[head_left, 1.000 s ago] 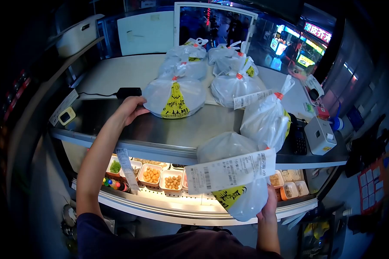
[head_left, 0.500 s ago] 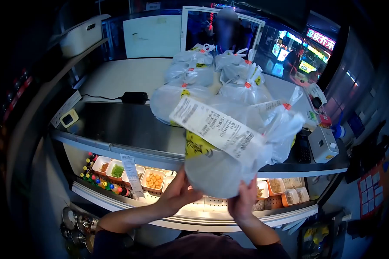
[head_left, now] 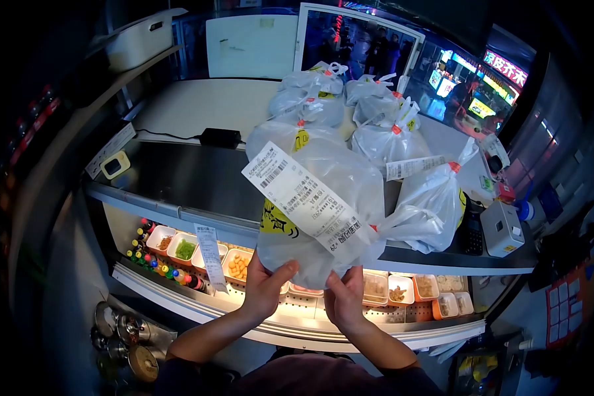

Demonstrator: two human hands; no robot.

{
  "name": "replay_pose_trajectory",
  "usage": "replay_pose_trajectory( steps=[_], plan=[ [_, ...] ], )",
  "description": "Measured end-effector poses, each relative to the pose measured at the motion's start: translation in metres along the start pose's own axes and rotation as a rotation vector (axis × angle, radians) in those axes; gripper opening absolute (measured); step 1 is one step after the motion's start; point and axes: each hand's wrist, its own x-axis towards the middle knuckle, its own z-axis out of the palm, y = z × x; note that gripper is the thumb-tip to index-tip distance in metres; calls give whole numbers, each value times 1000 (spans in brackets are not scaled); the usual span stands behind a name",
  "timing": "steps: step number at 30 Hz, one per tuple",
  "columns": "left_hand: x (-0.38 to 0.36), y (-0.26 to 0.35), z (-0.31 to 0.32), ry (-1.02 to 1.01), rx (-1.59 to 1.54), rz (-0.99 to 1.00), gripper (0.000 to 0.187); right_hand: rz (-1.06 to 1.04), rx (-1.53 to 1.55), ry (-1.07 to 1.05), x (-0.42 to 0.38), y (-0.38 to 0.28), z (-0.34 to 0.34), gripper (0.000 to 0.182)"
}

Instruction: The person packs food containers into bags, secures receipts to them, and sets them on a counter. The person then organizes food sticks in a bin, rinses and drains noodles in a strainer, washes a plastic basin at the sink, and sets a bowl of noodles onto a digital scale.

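Dark counter (head_left: 185,175) seen across middle of frame. Tied bags (head_left: 310,109) grouped on it, from upper centre toward right. Large plastic bag (head_left: 350,175) held at centre of frame, long receipt (head_left: 303,198) laid slanting over it. Forearms (head_left: 211,333) angled inward from bottom of frame. Left hand (head_left: 267,290) and right hand (head_left: 345,297) partly closed on bag's lower edge, thumbs (head_left: 287,269) on near side, other fingers mostly hidden.

The held bag (head_left: 356,173) is of whitish, half-clear plastic, with a yellow label (head_left: 278,222) that carries black writing. Its receipt (head_left: 305,197) is white, printed with black lines and a barcode. The power adapter (head_left: 220,137) is black.
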Motion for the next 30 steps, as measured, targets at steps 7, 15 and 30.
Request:
replay_pose_trajectory(
  steps=[7,15,30],
  plan=[
    [-3,-9,6,-17,-23,34,42,-72,-13,46,-5,-5,-1,64],
    [-10,-12,11,-74,72,60,58,-39,128,25,-11,-10,-5,69],
    [-25,1,-9,-24,45,9,65,39,158,-6,-16,10,-7,69]
  ],
)
